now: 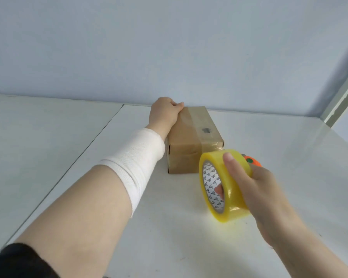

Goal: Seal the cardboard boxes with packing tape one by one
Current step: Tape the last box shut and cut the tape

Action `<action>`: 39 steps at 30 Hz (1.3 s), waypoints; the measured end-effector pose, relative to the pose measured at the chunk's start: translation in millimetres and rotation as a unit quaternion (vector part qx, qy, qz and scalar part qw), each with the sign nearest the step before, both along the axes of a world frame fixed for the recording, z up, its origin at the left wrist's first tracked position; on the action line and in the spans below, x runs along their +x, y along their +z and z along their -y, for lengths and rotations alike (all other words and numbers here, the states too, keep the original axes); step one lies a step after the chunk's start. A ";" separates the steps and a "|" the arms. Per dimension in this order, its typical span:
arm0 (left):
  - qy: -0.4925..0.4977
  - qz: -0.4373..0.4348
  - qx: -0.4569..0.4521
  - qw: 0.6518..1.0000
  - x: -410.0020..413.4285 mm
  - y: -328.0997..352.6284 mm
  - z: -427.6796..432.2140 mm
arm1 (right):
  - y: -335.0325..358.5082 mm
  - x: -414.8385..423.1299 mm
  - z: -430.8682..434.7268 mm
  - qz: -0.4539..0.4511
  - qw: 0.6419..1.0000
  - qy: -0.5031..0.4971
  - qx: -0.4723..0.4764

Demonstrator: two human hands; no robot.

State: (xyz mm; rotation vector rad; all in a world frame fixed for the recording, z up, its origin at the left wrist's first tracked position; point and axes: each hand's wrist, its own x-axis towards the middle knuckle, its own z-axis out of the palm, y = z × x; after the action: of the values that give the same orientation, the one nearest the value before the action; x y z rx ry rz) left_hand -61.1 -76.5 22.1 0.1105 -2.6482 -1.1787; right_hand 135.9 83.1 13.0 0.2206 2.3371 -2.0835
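Box [191, 137]: near the far edge of the tabletop [289, 157], a tape strip along its top.
Left hand [165, 114]: fingers curled over the box's far end, gripping it.
Right hand [257, 189]: grasps the tape roll [225, 185] (thumb on its outside) just in front of the box.

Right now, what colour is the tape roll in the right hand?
Translucent yellow tape roll; its white core bears small dark triangles. Head view.

Bright even light, soft shadows, wide-angle edge distortion
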 end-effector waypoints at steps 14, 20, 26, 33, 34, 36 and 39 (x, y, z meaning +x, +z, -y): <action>-0.319 -0.001 -0.343 0.883 52.4 3.6 -37.0 | -7.6 6.4 -10.3 -0.001 0.995 0.089 -0.055; -0.319 0.010 -0.371 0.872 42.3 4.1 -41.9 | -12.2 8.6 -0.2 -0.074 0.996 0.017 -0.048; -0.315 0.013 -0.376 0.871 43.6 6.3 -38.4 | -10.4 19.1 4.0 -0.029 0.997 -0.006 -0.067; -0.082 -0.264 -0.009 0.961 101.3 7.8 -40.7 | -5.5 20.8 -2.0 -0.005 0.997 0.047 -0.054; -0.037 -0.279 0.068 0.957 115.1 3.7 -39.9 | -4.9 20.8 -4.2 -0.005 0.996 0.059 -0.059; -0.009 -0.176 0.104 0.979 136.3 -7.6 -38.9 | -3.8 20.4 -9.4 0.008 0.993 0.100 -0.061; -0.063 0.062 0.149 0.985 143.0 -21.4 -38.8 | -2.3 16.8 -18.9 0.048 0.989 0.134 -0.045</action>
State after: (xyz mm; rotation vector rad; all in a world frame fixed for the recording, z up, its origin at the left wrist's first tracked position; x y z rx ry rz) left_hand 82.0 -37.7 0.8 0.0722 -2.5958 -1.6562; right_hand 152.7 102.1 10.7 0.0037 2.0802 -1.9940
